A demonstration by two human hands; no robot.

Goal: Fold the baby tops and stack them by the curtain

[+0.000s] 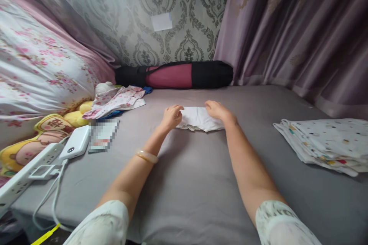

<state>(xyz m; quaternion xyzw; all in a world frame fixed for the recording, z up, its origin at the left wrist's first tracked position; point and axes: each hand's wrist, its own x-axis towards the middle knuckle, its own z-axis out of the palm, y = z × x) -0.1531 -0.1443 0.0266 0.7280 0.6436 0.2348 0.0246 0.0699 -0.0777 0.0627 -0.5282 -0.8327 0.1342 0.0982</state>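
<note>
Your left hand point(173, 116), fingers half curled, meets the left edge of the white cloth point(195, 118); your right hand point(217, 111) likewise meets its right. I cannot tell whether either grip pinches fabric. Lying between them on the gray sheet point(186, 183), it seems light, soft, limp, best taken by opposite edges.

A flat surface is covered by a grey sheet point(184, 187), lightly creased in places. At its middle a white cloth point(198, 116) is laid, its near edge ruffled. Along the back a long black-and-maroon bag point(169, 75) is set crosswise. On the right, white patterned fabric point(330, 141) is stacked in folds. On the left, a pink-printed cloth point(120, 99) is heaped over blue fabric point(112, 115); nearer the front, a flat, pixelated item point(103, 134) is placed beside a white power bank point(75, 142), with a white power strip point(31, 168) laid farther left.
</note>
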